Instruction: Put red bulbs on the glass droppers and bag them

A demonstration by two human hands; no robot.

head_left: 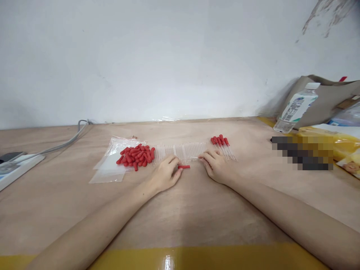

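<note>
My left hand [166,174] is closed on a red rubber dropper bulb [184,167], whose open end points right. Opposite it, my right hand [216,166] pinches a thin clear dropper tube [194,158] that reaches left from the fingertips. Bulb and tube are apart. Behind both hands lies a row of clear dropper tubes [180,150], side by side. To the left, a pile of red bulbs [137,154] rests partly on a clear plastic bag [108,167]. Several droppers with red bulbs fitted [221,141] lie beyond my right hand.
At the right stand a plastic bottle [296,108] and a grey bag [326,99], with yellow packaging [315,133] and a blurred-out dark object [300,153] in front. On the left are a white power strip [25,168] and a grey cable [67,142]. A white wall [140,60] closes the back.
</note>
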